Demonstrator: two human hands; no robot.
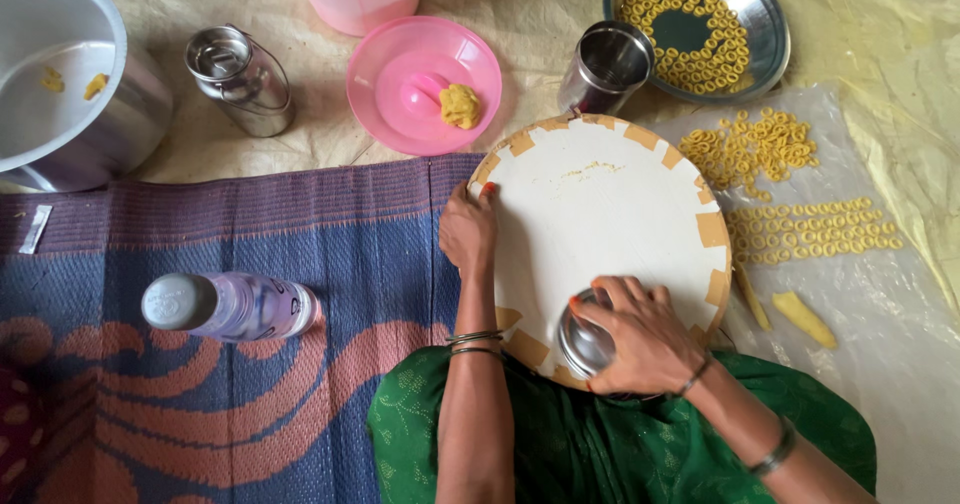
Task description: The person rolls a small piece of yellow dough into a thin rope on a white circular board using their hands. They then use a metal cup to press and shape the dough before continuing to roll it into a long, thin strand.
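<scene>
From my feed, the right hand (640, 339) has its grip closed over a small shiny steel cup (583, 346), pressing it mouth-down on the near edge of the round white board (600, 234). The left hand (468, 232) has its grip narrow, fingers curled on the board's left rim, steadying it. The board is a flat white disc with tan patches of tape around its edge and a few yellow crumbs near the top; it lies across the person's lap, over green cloth, and reaches onto the floor mat (250, 234), which is blue and purple with red swirls. Just beyond the board stands an empty steel tumbler (607, 66), and behind that a steel bowl (768, 24) holding many small yellow dough rings around its inside. More yellow rings (790, 194) lie in rows on a clear plastic sheet (880, 294) to the right, with two yellow dough strips nearer the person. A pink plate (400, 114) above the board carries a lump of yellow dough (460, 106). Left of it sits a small lidded steel can (240, 79), and at the far left a large steel pot (70, 74) with bits of dough inside. A clear bottle (235, 306) with a grey cap and a pale purple label lies on the mat.
</scene>
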